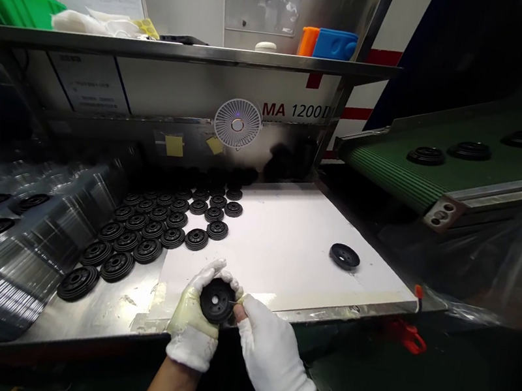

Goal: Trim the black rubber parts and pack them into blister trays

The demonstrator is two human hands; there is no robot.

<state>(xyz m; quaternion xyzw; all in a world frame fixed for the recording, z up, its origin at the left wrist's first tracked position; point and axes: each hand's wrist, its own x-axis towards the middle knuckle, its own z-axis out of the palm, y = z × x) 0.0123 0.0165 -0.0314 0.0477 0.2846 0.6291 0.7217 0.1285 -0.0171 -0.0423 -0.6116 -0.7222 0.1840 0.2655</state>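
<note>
Our left fingers (229,277) curl around a black disc (209,309); our right fingers (239,313) pinch a thin implement (233,302) at its face. Ahead, we read "MA 1200" (297,110) on a panel (192,95).

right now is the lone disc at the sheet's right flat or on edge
Flat: the disc rests on the sheet, its face upward.

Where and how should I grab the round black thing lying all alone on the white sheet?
I'd pinch the lone black disc across opposite edges of its round rim, coming from above and the near side. It lies flat on the white sheet, its rim is raised around a hollow middle, and no other disc crowds it.
</note>
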